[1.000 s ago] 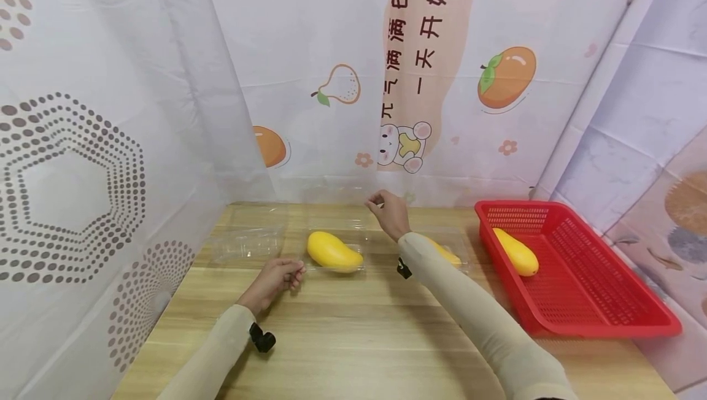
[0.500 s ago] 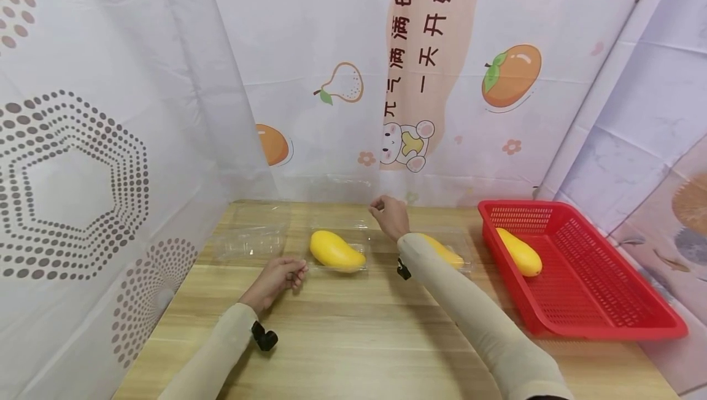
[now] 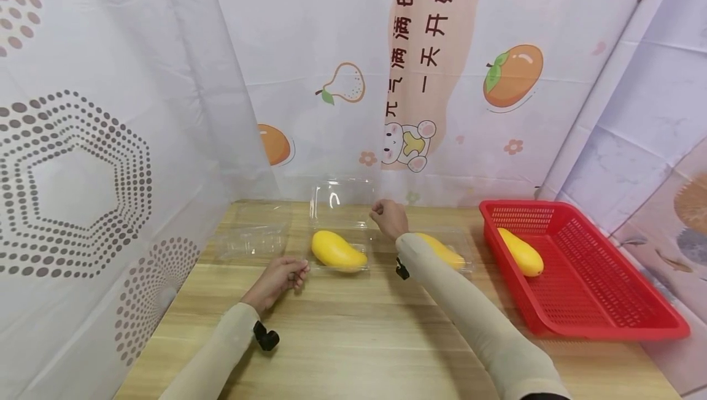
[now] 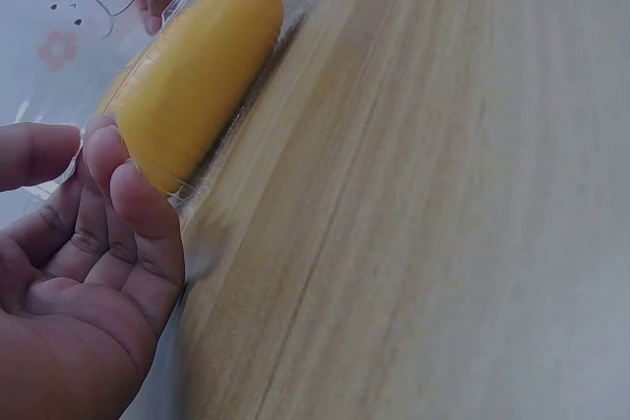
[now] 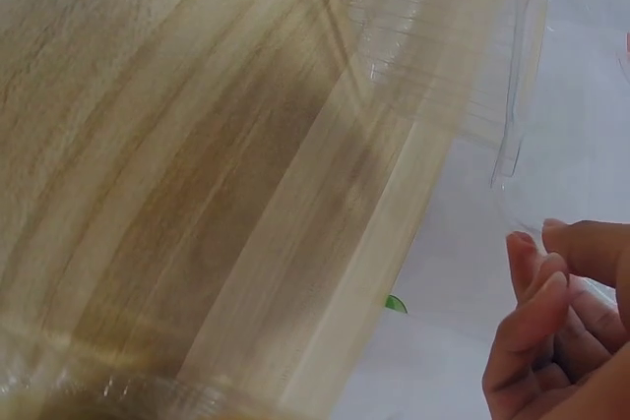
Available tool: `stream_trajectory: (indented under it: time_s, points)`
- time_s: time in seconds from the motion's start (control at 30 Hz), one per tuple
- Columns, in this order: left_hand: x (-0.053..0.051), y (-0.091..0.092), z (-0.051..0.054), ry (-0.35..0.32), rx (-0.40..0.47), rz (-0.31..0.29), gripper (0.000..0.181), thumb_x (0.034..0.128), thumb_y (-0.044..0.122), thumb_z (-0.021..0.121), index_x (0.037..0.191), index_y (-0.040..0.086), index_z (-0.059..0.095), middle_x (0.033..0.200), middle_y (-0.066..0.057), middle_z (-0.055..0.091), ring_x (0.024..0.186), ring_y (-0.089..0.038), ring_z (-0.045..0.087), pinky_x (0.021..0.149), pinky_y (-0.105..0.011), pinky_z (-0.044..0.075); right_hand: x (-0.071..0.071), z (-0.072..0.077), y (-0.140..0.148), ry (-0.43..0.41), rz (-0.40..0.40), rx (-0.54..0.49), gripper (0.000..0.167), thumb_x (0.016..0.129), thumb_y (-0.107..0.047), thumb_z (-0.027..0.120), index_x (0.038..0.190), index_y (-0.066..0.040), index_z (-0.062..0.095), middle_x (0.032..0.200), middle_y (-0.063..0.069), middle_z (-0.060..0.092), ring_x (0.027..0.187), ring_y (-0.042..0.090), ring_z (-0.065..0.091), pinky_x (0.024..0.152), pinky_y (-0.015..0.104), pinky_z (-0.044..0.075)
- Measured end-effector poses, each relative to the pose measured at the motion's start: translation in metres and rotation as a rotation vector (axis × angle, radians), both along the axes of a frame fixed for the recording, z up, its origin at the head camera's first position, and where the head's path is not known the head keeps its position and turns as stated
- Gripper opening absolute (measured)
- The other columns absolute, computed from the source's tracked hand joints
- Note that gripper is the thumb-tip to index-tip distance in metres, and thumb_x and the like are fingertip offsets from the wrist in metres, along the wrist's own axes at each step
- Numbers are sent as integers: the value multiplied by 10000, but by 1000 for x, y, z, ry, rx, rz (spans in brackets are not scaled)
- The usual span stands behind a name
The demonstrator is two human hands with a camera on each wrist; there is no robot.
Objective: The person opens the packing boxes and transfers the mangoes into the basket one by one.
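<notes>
Lid-closing, I judge: mid-frame, right hand (image 3: 391, 219) pinches upright lid (image 3: 342, 200); left hand (image 3: 276, 280) at mango box (image 3: 361, 250), can't tell grip. Next should be folding down.

1. Your right sleeve (image 3: 469, 317): long, plain beige.
2. Black band (image 3: 544, 396) at the right sleeve's lower end.
3. Small black device (image 3: 402, 269) at the right sleeve's wrist end.
4. Left of the right sleeve, your left sleeve (image 3: 215, 351): matching beige, chunky black unit (image 3: 266, 337).
</notes>
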State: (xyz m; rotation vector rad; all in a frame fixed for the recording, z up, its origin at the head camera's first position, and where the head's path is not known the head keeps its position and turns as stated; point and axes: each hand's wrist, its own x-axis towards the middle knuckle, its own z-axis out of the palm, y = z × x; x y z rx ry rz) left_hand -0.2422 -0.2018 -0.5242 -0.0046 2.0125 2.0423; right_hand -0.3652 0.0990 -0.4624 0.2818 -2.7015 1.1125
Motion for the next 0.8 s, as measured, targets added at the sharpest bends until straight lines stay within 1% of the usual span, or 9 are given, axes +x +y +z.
stream_trajectory:
  time_s: [0.17,0.37,0.6,0.8]
  points:
    - [1,0,0,2,0,2,344,1031,173,636,1133,-156,637,878,-90,664,709,-119,561,642,-232,522,1,1,0,-30,-6,14,105,944,-123,748,997,-32,747,976,108,754,901,268,708,804,414,577]
    - [2,1,0,7,-5,-1,339,1040,159,618,1137,-166,630,869,-87,656,709,-120,553,640,-230,515,-1,-1,0,-85,-17,46,189,925,-135,755,1073,-19,772,1023,124,769,956,287,726,844,441,579]
    - [1,1,1,5,5,-10,336,1042,159,613,1127,-165,635,860,-79,654,703,-118,555,638,-231,515,-4,-6,0,-123,-7,69,225,897,-124,761,1097,-23,781,1056,136,768,982,299,732,873,450,576]
    - [1,0,0,1,4,-13,347,1040,168,620,1131,-166,634,850,-66,652,700,-115,557,638,-228,516,-3,-9,-2,-143,-18,93,250,918,-140,748,1128,-7,774,1123,140,754,1036,321,719,899,475,573]
